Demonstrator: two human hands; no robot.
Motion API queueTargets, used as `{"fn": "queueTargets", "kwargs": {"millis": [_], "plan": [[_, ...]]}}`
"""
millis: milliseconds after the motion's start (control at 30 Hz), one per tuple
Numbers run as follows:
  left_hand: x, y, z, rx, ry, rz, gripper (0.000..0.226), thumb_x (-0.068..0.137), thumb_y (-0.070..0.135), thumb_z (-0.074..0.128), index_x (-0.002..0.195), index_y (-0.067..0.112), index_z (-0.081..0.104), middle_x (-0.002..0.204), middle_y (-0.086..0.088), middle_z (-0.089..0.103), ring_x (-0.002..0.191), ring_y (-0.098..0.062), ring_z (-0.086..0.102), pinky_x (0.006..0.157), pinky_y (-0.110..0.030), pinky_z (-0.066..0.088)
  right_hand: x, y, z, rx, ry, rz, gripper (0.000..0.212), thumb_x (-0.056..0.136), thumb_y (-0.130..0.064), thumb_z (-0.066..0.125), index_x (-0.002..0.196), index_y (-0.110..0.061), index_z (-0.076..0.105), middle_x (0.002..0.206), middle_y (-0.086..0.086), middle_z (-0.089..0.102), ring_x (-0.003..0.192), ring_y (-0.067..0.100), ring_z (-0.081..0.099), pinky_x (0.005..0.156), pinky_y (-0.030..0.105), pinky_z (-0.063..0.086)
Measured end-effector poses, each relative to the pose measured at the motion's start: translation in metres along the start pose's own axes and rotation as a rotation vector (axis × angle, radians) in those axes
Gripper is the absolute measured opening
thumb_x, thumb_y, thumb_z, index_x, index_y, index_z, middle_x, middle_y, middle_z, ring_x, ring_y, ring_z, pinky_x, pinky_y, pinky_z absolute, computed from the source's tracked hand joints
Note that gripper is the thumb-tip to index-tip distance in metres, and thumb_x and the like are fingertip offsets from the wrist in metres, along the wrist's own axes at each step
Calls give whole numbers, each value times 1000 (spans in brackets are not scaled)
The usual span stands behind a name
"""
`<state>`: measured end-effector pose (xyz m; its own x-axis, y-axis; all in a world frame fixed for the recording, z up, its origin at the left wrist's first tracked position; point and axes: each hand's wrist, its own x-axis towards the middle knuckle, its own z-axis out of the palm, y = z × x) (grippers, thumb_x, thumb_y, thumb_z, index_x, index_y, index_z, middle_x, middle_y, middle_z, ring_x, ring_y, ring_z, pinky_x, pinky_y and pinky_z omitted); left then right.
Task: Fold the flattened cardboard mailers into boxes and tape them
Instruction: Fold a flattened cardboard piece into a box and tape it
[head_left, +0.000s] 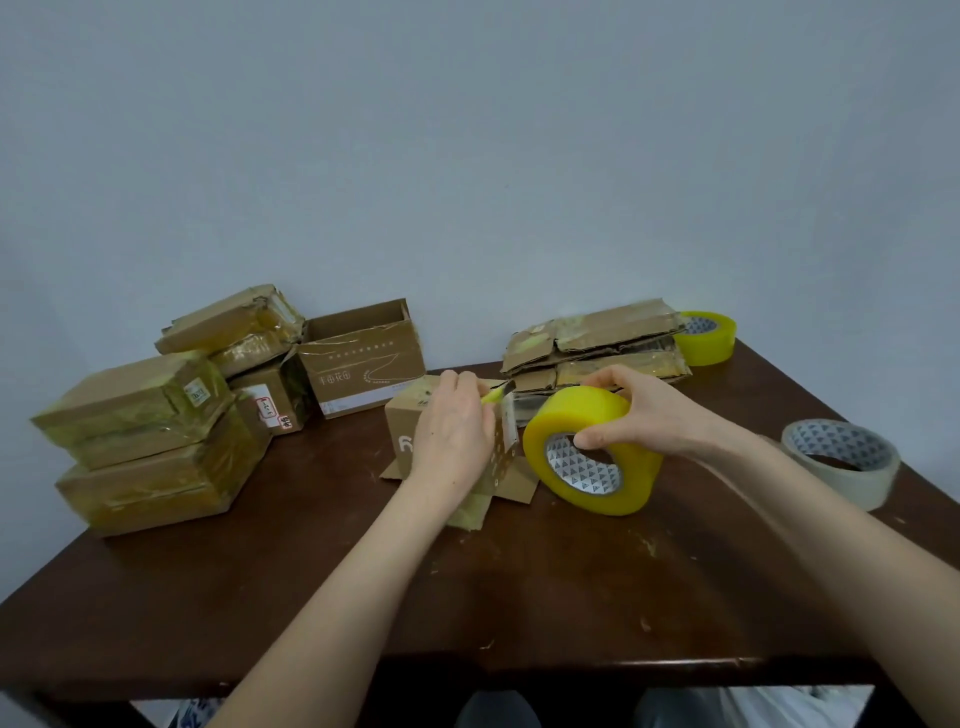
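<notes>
Two hands: your left hand (454, 436) pinches a yellow cutter (492, 397) at the small box (402, 422); right hand (641, 410) grips the tape roll (582, 415). Open box (363, 376): Chinese print.

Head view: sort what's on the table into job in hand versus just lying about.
In hand: left hand, cutter, small box, right hand, yellow tape roll, flattened mailers.
Lying about: spare yellow roll, pale roll, taped boxes, open box.
</notes>
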<state>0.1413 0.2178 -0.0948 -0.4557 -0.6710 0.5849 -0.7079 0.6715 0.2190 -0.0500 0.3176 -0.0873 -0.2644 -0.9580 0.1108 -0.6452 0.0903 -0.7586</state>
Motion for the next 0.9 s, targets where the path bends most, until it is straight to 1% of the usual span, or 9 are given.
{"fn": "queueTargets", "kwargs": {"millis": [67, 133, 267, 367, 567, 667, 767, 833, 900], "plan": [[-2, 0, 2, 29, -10, -40, 16, 99, 22, 45, 107, 10, 50, 99, -4, 56, 87, -22, 57, 66, -29, 43, -2, 5, -1, 5, 71, -26, 65, 70, -35, 83, 127, -26, 53, 117, -4, 55, 107, 16, 53, 85, 30, 43], [-6, -3, 3, 77, -3, -78, 17, 99, 28, 44, 105, 13, 48, 88, -3, 60, 78, -25, 61, 61, -35, 48, -3, 9, 0, 29, 87, -49, 61, 72, -38, 81, 127, -30, 55, 119, -8, 55, 111, 14, 52, 90, 32, 44], [-8, -6, 1, 132, 27, -99, 19, 99, 32, 44, 105, 16, 50, 83, -2, 63, 74, -23, 62, 56, -31, 47, -4, 11, 5, 46, 128, -62, 52, 72, -42, 80, 118, -41, 56, 127, -7, 57, 116, 17, 53, 97, 40, 46], [-8, -4, 2, 140, 31, -97, 19, 99, 32, 44, 105, 16, 50, 83, -3, 64, 74, -24, 62, 56, -31, 44, -5, 6, 2, -49, 164, -43, 55, 72, -38, 80, 122, -37, 59, 130, -3, 56, 118, 20, 51, 94, 36, 45], [-9, -6, 2, 133, 34, -91, 20, 99, 33, 43, 107, 16, 50, 85, -1, 63, 77, -23, 62, 57, -30, 42, -9, -3, -7, -183, 141, -24, 63, 71, -36, 81, 129, -31, 58, 132, 2, 58, 119, 21, 51, 88, 30, 43], [-10, -6, 0, 78, 51, -95, 17, 98, 32, 46, 104, 17, 52, 83, 2, 61, 77, -20, 61, 58, -27, 38, -10, -4, -6, -196, 141, -9, 65, 70, -38, 81, 131, -32, 57, 134, 3, 57, 122, 23, 50, 91, 31, 43], [-9, -8, -2, -68, 61, -101, 15, 96, 29, 53, 99, 15, 56, 90, 1, 63, 82, -19, 60, 66, -31, 46, -12, -5, -7, -188, 128, 7, 67, 71, -41, 81, 132, -33, 55, 137, 1, 54, 124, 22, 49, 92, 32, 42], [-8, -6, -4, -171, 69, -98, 13, 94, 26, 56, 97, 14, 58, 92, 3, 59, 86, -17, 57, 73, -34, 50, -13, -5, -7, -194, 125, 17, 66, 72, -41, 79, 133, -33, 54, 135, 1, 55, 119, 20, 50, 88, 30, 42], [-8, -1, -5, -218, 64, -78, 11, 94, 24, 57, 97, 13, 59, 90, 6, 55, 86, -14, 55, 74, -31, 49, -16, -5, -6, -188, 142, 25, 64, 73, -38, 78, 132, -32, 54, 128, 0, 57, 108, 17, 51, 83, 27, 41]]}}
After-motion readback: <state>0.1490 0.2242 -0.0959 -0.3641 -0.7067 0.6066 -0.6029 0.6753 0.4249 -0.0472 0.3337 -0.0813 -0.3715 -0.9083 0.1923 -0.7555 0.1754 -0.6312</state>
